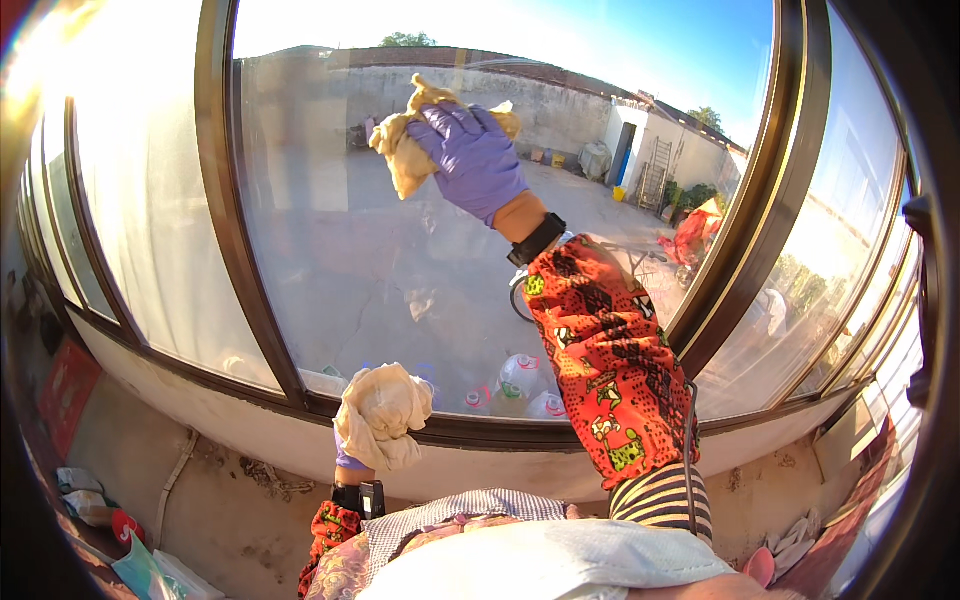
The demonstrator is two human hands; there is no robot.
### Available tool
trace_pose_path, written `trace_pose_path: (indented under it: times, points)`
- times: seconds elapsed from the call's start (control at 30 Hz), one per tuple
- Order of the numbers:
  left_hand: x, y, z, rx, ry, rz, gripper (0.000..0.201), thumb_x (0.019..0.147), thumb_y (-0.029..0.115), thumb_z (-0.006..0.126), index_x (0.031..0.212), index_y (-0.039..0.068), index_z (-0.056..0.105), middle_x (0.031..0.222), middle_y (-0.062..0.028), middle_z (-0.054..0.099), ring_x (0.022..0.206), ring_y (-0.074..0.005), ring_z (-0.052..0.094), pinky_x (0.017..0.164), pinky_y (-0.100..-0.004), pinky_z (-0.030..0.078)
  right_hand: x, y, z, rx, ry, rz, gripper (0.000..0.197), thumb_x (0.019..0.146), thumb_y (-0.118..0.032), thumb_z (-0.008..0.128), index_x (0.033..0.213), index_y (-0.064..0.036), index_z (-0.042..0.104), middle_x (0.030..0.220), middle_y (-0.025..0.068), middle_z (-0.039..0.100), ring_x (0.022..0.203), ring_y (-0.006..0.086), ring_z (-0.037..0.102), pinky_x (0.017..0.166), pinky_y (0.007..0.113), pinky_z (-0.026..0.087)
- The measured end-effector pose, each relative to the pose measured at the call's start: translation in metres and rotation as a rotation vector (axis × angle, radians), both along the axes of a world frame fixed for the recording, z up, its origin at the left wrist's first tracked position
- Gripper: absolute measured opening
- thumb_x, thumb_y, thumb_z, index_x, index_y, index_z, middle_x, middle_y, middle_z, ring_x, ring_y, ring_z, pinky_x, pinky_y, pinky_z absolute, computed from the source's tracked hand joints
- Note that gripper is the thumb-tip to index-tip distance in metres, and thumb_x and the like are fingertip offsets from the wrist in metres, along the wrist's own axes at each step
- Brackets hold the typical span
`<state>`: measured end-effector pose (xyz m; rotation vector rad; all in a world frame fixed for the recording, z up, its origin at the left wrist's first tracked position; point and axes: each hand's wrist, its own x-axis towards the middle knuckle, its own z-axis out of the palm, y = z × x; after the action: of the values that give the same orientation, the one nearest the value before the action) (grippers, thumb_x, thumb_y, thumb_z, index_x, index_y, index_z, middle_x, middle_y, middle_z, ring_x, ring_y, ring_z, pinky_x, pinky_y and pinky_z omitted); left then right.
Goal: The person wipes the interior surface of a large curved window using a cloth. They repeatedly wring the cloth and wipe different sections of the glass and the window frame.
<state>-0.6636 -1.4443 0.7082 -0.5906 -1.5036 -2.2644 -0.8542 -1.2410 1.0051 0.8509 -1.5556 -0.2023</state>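
The right hand (470,155), in a purple glove, presses a yellow cloth (405,150) against the upper part of the window pane (350,270), its grip closed around the bunched fabric. The left hand (352,462) holds a second cloth (382,412) clenched low by the sill (250,425). The glass looks hazy and smeared below and to the sides, so I judge most of the wiping remains.

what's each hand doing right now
Left hand: closed around a bunched yellow cloth.
Right hand: pressing another yellow cloth flat against the window glass.
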Motion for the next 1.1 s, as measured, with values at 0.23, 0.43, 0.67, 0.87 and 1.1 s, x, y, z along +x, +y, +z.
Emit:
trace_pose_path:
  times: [0.23, 0.43, 0.67, 0.87, 1.1]
  points:
    - [0.014, -0.09, -0.025, 0.234, -0.116, 0.146, 0.052, 0.094, 0.044, 0.056, 0.119, -0.001, 0.06, 0.114, -0.0127, 0.062, 0.101, -0.0224, 0.061, 0.089, -0.0393, 0.051, 0.04, 0.24, 0.041, -0.632, 0.096, -0.142, 0.055, 0.089, -0.023, 0.069, 0.139, -0.0082, 0.053, 0.135, 0.0159, 0.059, 0.121, 0.0336, 0.059, 0.102, 0.041, 0.049]
    - [0.013, -0.143, -0.029, 0.344, -0.111, 0.307, 0.051, 0.091, 0.042, 0.059, 0.118, -0.001, 0.059, 0.114, -0.0122, 0.062, 0.101, -0.0217, 0.061, 0.088, -0.0385, 0.052, 0.032, 0.292, 0.027, -0.989, -0.004, 0.033, 0.052, 0.094, -0.025, 0.067, 0.139, -0.0028, 0.054, 0.132, 0.0172, 0.062, 0.12, 0.0313, 0.06, 0.101, 0.04, 0.047]
    - [-0.025, -0.155, -0.027, 0.388, -0.071, 0.313, 0.05, 0.088, 0.04, 0.064, 0.118, -0.001, 0.059, 0.114, -0.0117, 0.062, 0.101, -0.0208, 0.061, 0.088, -0.0376, 0.052, 0.013, 0.093, 0.093, -0.554, 0.237, -0.051, 0.056, 0.084, -0.021, 0.074, 0.136, -0.0092, 0.058, 0.128, 0.0165, 0.063, 0.121, 0.0369, 0.058, 0.104, 0.046, 0.045]
    - [-0.067, -0.169, -0.017, 0.382, -0.014, 0.347, 0.05, 0.086, 0.038, 0.067, 0.117, -0.001, 0.059, 0.113, -0.0112, 0.062, 0.101, -0.02, 0.061, 0.087, -0.0369, 0.052, -0.023, -0.152, 0.008, -0.029, 0.028, 0.01, 0.052, 0.083, -0.022, 0.062, 0.134, -0.0123, 0.057, 0.136, 0.0109, 0.056, 0.13, 0.0308, 0.049, 0.109, 0.051, 0.035]
    - [-0.068, -0.198, 0.019, -0.25, 0.154, 0.712, 0.051, 0.083, 0.036, 0.071, 0.117, -0.001, 0.059, 0.113, -0.0106, 0.062, 0.101, -0.0191, 0.061, 0.087, -0.036, 0.052, -0.025, -0.17, -0.029, 0.239, -0.118, 0.027, 0.041, 0.086, -0.017, 0.058, 0.127, -0.0138, 0.061, 0.13, 0.0078, 0.06, 0.129, 0.028, 0.052, 0.111, 0.049, 0.037]
